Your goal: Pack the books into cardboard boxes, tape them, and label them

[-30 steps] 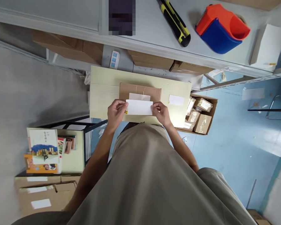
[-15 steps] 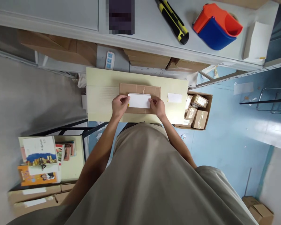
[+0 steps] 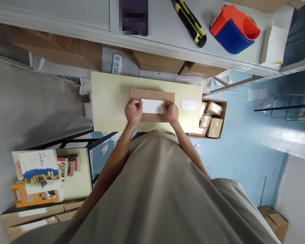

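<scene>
A white rectangular label [image 3: 153, 106] lies over a flat brown cardboard box [image 3: 151, 117]. Whether the whole label touches the cardboard, I cannot tell. My left hand [image 3: 134, 112] pinches the label's left end between thumb and fingers. At the opposite end, my right hand [image 3: 171, 112] pinches it in the same way. The box rests on a pale yellow table [image 3: 109, 117]. A second white label [image 3: 188, 104], with a small yellow mark at its corner, lies on the table to the right of the box.
An open carton [image 3: 224, 117] of small taped parcels stands right of the table. On the grey shelf above lie a black-and-yellow utility knife [image 3: 190, 23], a red-and-blue tape dispenser [image 3: 235, 30] and a white paper stack [image 3: 273, 45]. Books [image 3: 39, 169] sit on a lower-left surface.
My left hand has shifted slightly right and its fingers have curled over the label's end, hiding the yellow corner mark. The label sits slightly higher on the box. The whole view has moved a little.
</scene>
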`<state>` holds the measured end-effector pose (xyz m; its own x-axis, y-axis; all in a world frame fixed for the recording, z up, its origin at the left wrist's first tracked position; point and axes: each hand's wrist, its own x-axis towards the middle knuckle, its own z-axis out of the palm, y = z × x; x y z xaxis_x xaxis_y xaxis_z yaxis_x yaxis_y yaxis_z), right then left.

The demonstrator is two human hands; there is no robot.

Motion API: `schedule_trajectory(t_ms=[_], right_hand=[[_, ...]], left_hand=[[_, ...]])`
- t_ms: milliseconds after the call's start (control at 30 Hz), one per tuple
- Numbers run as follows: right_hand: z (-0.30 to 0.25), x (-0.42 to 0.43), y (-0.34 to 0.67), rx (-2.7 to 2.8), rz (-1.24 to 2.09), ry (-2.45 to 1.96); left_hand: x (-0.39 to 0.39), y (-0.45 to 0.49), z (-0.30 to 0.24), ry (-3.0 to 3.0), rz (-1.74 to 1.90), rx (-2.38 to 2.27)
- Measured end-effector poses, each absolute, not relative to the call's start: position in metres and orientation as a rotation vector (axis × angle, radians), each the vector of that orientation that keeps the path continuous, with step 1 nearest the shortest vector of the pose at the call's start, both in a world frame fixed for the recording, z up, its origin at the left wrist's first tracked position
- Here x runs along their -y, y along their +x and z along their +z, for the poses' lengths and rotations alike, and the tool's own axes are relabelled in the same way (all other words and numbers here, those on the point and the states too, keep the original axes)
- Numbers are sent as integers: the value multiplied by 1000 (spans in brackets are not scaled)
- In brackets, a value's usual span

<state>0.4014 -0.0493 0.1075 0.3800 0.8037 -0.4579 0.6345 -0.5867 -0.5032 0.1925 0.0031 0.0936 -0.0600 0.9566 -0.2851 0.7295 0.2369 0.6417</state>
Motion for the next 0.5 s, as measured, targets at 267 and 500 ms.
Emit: schedule_trajectory(t_ms=[267,500], right_hand=[[111,45,395,1356,952,-2515],[113,43,392,1371,924,-2549]], left_hand=[[-1,199,89,1578,400,-1903],[2,200,82,1616,468,-1885]])
